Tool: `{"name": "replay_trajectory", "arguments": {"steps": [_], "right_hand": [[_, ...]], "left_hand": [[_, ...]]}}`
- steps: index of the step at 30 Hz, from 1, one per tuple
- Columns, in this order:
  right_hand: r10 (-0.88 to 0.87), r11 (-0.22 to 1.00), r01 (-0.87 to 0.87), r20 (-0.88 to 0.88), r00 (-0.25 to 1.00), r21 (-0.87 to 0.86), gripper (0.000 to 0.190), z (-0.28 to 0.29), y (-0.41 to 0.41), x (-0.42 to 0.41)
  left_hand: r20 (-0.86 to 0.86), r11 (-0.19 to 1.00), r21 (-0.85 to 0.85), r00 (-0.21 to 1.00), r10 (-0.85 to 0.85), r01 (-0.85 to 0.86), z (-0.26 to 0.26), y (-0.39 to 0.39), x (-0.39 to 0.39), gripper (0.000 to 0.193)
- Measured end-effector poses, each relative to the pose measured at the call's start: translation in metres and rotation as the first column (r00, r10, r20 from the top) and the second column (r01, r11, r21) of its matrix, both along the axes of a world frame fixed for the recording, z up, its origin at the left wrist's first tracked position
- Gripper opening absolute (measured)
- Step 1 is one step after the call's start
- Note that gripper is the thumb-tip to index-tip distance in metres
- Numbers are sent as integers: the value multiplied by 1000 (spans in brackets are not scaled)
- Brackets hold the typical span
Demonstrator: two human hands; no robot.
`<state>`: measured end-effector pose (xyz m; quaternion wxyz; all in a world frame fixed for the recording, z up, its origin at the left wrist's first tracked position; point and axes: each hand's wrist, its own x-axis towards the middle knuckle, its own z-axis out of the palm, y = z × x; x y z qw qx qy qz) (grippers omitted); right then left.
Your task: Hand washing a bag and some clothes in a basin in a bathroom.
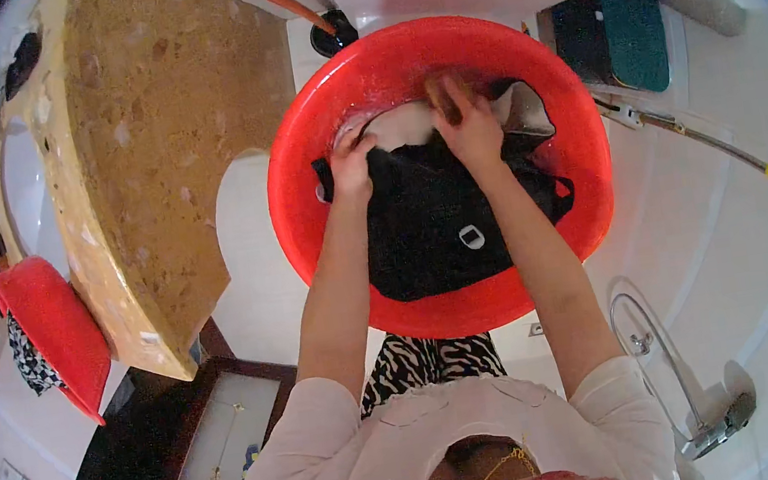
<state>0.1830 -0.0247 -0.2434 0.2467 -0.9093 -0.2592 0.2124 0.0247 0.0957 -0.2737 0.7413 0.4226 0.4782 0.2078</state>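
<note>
In front of me is a large red plastic basin (453,315) holding a black fabric item (427,234) with a light lining, a side loop and a small white-edged patch. My left hand (352,160) pinches the edge of the fabric at the left, with some suds beside it. At the upper middle, my right hand (467,125) holds a brown object, possibly a brush (441,99), over the pale lining (405,125). That hand is blurred, and the underside of the object is hidden.
A brown stone-patterned counter (167,108) with a white washbasin (31,194) stands at left, near another red basin (57,323). An orange-handled tool (300,12) stands behind my basin. A hand shower (719,425) is at lower right.
</note>
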Motion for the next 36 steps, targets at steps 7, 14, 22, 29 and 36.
{"name": "replay_trajectory", "arguments": {"steps": [7,14,22,29,36], "right_hand": [[74,994,-91,-236,969,-64,59,17,11,-37],[221,974,-222,14,975,41,57,-4,-4,-43],[237,971,-203,383,893,-127,67,-41,-40,27],[221,972,-189,268,938,-140,71,-69,-29,26],[254,966,-251,356,899,-56,67,-70,-20,26]], "left_hand": [[-337,970,-223,941,17,-97,6,-27,33,40],[-187,964,258,975,123,-73,-49,-14,2,36],[-817,294,517,566,-112,804,36,-51,33,77],[-857,367,413,493,-154,833,-57,-26,82,63],[-874,287,387,448,-188,876,-106,-17,75,46]]}}
